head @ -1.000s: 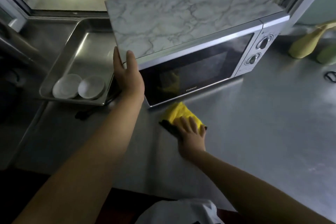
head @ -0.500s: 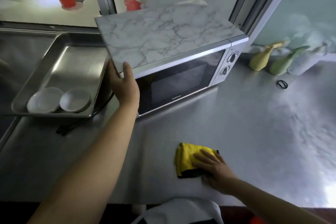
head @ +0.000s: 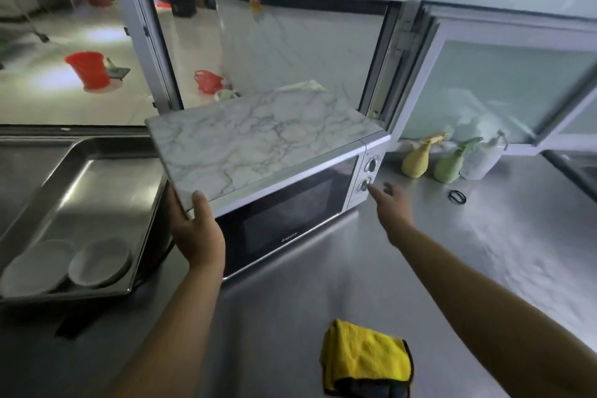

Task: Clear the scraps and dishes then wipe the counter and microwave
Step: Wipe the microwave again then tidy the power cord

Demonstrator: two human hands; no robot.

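The bench [head: 403, 275] is filling most of the view, a steel surface that is reflecting the light on its right half. The microwave [head: 284, 203] is standing toward the back edge of the bench, turned a little, with a marble-pattern top and a dark door. At the left edge the tray [head: 97, 184] is lying beside the microwave, and two white dishes [head: 68, 263] are sitting side by side in its near corner.

The left hand [head: 197, 233] is gripping the near left corner of the microwave: the thumb is lying on the marble top and the fingers are curling around the side. The right hand [head: 392, 207] is reaching forward with straight, relaxed fingers and is holding nothing; its fingertips are pointing at the lower knob [head: 365, 186] on the control panel, very near it, but I cannot tell if they are touching.

The cloth [head: 365, 359], yellow with a dark border, is lying folded near the front edge of the bench, under the right forearm in the view and well apart from both hands. No hand is touching it.

Three spray bottles [head: 447, 160] are standing at the back edge, right of the microwave, and a small black ring [head: 456, 196] is lying just in front of them.
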